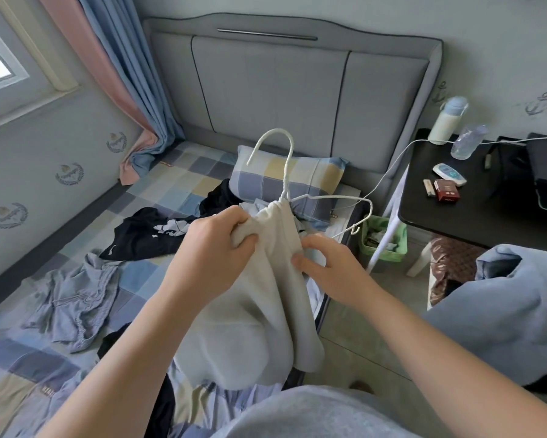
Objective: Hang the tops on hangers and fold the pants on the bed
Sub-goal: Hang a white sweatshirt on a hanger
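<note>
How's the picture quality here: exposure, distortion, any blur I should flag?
Head view: soft daylight, window blown out white at upper left; wide-angle lens bows the headboard; left hand, right hand, cream top and white hanger are sharp; the clear bottle at right looks smeared.

No words or numbers legible anywhere. Small white swoosh-like brand mark [112,248] at the edge of a black garment [139,238] on the bed, near a larger white print [171,227] too creased to read. Tiny orange tag [166,164] on the checked bedsheet [177,181], blurred. Red packet [446,190] on the dark worktop [471,216], lettering too small. Crest emblems [70,174] and anchors [538,104] on the wallpaper, wording unreadable.
</note>
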Demonstrator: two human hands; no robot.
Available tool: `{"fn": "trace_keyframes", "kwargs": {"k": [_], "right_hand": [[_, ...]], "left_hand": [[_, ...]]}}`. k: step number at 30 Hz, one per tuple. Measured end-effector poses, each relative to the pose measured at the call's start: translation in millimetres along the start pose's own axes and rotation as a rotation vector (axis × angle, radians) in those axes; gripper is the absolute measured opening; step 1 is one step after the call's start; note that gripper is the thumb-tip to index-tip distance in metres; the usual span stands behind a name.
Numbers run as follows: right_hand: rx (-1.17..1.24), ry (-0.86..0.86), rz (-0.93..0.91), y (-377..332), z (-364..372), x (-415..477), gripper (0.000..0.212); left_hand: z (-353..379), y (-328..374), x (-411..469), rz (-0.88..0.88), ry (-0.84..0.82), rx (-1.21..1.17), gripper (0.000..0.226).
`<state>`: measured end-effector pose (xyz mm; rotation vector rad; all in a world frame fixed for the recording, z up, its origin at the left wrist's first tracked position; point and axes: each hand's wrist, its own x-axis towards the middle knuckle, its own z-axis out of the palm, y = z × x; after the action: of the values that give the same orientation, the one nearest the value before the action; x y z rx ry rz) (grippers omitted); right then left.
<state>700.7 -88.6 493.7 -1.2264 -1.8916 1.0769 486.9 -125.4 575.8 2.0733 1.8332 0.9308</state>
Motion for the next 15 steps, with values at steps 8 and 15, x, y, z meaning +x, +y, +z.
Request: {"fn": "trace_keyframes", "kwargs": {"k": [8, 15], "right_hand": [[0.085, -0.176, 0.139, 24.2, 12.6, -13.3, 0.010], [-0.513, -0.321, 0.292, 87.4, 12.5, -7.7, 0.034]], "left_hand": [[-5.0, -21.0, -1.9, 0.069, 0.031, 0.070, 0.018], [-14.1, -32.8, -11.1, 0.092, 0.052, 0.007, 0.011]]}}
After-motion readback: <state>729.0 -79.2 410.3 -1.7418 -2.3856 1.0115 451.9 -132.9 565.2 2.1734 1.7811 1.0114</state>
